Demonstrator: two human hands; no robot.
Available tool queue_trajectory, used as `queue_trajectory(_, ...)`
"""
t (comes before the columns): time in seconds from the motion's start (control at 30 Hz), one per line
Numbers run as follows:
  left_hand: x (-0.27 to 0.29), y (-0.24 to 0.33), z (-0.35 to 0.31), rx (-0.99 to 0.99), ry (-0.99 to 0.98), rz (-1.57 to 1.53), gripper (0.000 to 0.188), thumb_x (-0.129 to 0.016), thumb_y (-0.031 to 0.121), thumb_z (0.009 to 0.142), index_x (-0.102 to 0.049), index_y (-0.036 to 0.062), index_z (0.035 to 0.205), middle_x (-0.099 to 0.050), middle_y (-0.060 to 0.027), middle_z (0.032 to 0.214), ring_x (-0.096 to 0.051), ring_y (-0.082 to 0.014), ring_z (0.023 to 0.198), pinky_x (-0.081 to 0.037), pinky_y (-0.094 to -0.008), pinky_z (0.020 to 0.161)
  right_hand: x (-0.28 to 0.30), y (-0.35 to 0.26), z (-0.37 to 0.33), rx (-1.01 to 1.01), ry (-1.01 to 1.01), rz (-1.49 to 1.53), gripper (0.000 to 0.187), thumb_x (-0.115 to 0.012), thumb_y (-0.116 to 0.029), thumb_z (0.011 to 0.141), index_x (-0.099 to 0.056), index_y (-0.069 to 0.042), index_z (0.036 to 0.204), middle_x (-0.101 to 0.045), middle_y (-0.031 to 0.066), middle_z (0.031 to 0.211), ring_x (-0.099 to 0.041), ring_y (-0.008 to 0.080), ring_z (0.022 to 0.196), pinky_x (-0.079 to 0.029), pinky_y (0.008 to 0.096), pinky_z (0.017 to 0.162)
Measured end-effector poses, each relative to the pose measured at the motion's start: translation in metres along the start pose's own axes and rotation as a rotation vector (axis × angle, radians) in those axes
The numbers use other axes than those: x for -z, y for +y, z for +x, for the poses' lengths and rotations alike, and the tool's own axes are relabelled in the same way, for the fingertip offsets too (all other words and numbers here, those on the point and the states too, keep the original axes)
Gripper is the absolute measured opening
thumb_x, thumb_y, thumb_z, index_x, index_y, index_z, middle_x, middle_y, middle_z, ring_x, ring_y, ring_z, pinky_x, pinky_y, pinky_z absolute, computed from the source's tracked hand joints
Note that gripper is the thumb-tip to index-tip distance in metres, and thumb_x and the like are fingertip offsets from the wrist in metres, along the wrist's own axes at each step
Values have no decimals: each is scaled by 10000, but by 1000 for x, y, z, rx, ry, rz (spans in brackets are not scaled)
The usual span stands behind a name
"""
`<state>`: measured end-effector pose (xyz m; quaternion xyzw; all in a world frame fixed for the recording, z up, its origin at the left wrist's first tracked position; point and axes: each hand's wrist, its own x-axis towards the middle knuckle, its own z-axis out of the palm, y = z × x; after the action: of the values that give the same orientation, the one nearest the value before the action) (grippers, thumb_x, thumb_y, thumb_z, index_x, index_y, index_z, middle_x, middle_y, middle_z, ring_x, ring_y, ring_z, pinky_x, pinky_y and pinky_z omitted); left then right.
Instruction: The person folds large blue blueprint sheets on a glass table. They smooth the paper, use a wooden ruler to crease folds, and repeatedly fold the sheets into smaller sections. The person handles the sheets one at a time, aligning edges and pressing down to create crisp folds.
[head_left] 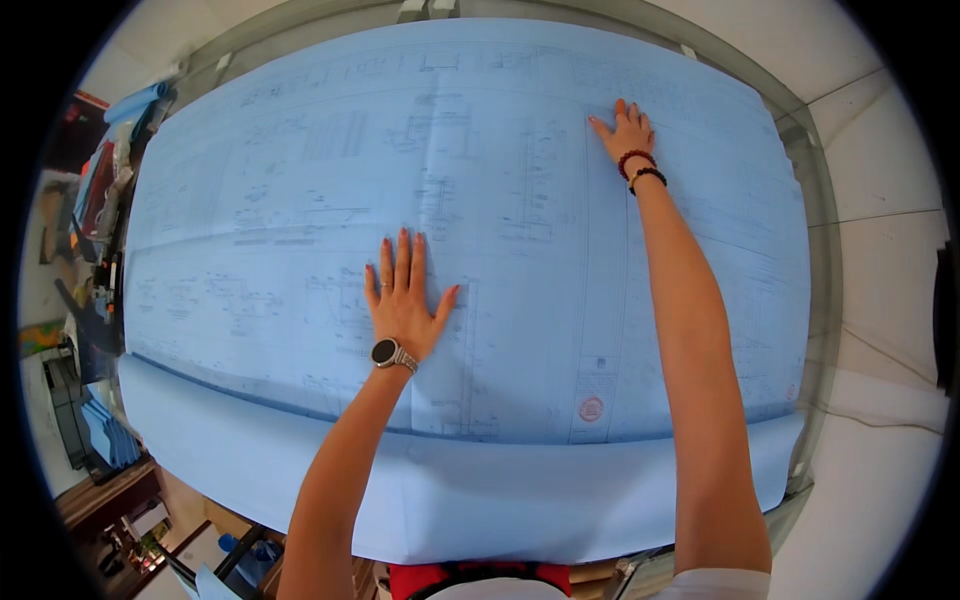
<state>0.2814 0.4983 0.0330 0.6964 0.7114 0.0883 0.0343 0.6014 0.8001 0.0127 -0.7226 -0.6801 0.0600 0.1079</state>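
Note:
A large blue sheet of technical drawings (520,300) covers most of the table, with fold creases running across it. Its near part is a plain blue flap (560,490) that hangs toward me. My left hand (405,300) lies flat near the middle of the sheet, fingers spread, a wristwatch (385,352) on its wrist. Farther away and to the right, my right hand (628,133) rests flat on the paper with fingers apart. Two bead bracelets (645,177) circle that wrist. Neither hand holds anything.
The glass table's edge (822,200) shows past the sheet at the right and back. Along the left side lie a rolled blue paper (135,102), folded blue papers (110,432) and assorted clutter. A cable (880,425) runs over the pale floor at the right.

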Motion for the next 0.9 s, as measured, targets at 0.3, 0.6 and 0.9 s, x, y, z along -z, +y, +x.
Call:
queue_trajectory(0.3, -3, 2, 2, -12, 25, -1, 794, -456, 557, 942, -219, 117, 1558, -194, -81, 1625, -109, -284, 1509, -54, -525, 1194, 31, -18, -46, 261, 285, 100, 231, -641, -259, 919, -714, -91, 1059, -633, 97, 1227, -507, 321, 1225, -398, 469, 1036)
queue_trajectory(0.6, -10, -11, -2, -52, 68, -20, 793, -455, 542, 957, -221, 67, 1548, -193, -136, 1616, -101, -346, 1502, -65, -574, 1181, 96, -45, -209, 622, 235, 391, 103, -690, -120, 835, -723, -53, 906, -696, 81, 951, -623, 272, 952, -510, 375, 804)
queue_trajectory(0.9, 187, 60, -40, -413, -1033, -897, 370, -672, 230, 918, -652, 36, 1231, -694, -147, 1164, -698, -226, 998, -533, -343, 880, 77, 18, -305, 789, 152, 120, 148, -660, -78, 836, -737, -133, 950, -640, 17, 1240, -542, 212, 1206, -434, 415, 1070)
